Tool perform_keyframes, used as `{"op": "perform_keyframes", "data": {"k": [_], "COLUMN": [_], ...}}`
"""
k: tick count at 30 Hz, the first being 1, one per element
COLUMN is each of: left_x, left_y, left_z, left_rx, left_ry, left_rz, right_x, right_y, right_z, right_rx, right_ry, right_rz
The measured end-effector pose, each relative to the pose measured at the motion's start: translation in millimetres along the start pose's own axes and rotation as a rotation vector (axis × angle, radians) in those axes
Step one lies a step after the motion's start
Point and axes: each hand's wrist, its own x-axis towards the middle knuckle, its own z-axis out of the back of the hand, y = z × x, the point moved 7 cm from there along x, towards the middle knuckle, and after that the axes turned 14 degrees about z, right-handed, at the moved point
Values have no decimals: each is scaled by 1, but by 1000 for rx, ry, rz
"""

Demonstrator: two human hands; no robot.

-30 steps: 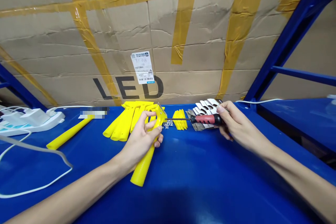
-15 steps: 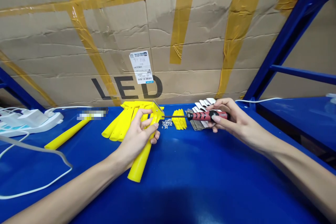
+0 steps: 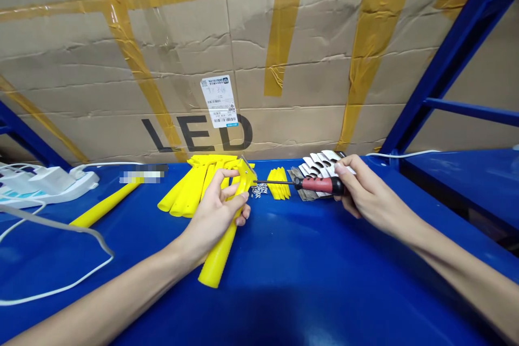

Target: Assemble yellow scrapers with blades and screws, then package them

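My left hand (image 3: 225, 208) is wrapped round a yellow scraper handle (image 3: 219, 259), whose head with a thin metal blade points up and away from me. In my right hand (image 3: 359, 189) is a screwdriver (image 3: 318, 185) with a red and black grip, held by its back end. Its dark shaft lies level, and the tip meets the right side of the scraper head. Small screws (image 3: 259, 190) lie in a loose pile just behind the shaft. Beyond it stand several small yellow plastic pieces (image 3: 279, 184).
Several yellow handles (image 3: 182, 194) are stacked left of my left hand. Metal blades (image 3: 316, 165) lie fanned out behind the screwdriver. Farther left are another yellow scraper (image 3: 107, 203), a white power strip (image 3: 60, 186) and cables. A taped cardboard box (image 3: 324, 65) stands behind the blue table (image 3: 292, 270).
My right hand has slid back to the end of the screwdriver grip, its fingers now at the rear. The scraper and screwdriver have shifted slightly to the right and down in view.
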Motion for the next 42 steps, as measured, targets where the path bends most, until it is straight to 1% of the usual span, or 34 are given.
{"op": "perform_keyframes", "data": {"k": [1,3,5,6,8,11,13,14,16,18,19,21,23,25,28,32,37,42], "left_x": [-1,-2,-2,-2,-1,0,0,0,0,0,0,0,1,2,5,5,2,0], "left_y": [-2,-5,-7,-6,-3,3,4,3,1,0,0,1,3,7,13,12,9,12], "left_z": [1,3,3,3,2,-2,-3,-3,-2,0,0,1,0,0,2,3,2,-2], "left_rx": [3,11,13,9,-6,2,10,9,4,2,1,0,2,-1,-37,-88,-95,-130], "left_ry": [-5,-15,-17,-14,-10,5,12,13,3,-8,-7,6,24,33,33,47,88,124], "left_rz": [-10,-25,-30,-26,-6,34,33,28,26,27,27,19,18,44,104,137,115,151], "right_x": [0,1,2,3,3,2,2,2,2,1,0,-1,-2,-2,-1,1,-1,-5], "right_y": [1,10,18,20,19,10,6,7,14,22,25,27,26,25,24,25,33,43], "right_z": [-2,-7,-8,-6,-4,0,1,0,-2,-2,-2,0,-1,-4,-4,3,16,17], "right_rx": [45,174,220,199,122,-10,-18,8,36,-28,-75,-105,-59,-24,-46,-100,-81,-68], "right_ry": [17,71,89,82,51,6,5,25,85,127,127,100,75,60,36,-33,-167,-204], "right_rz": [11,88,168,186,169,71,38,52,134,233,258,249,191,140,108,157,247,314]}}
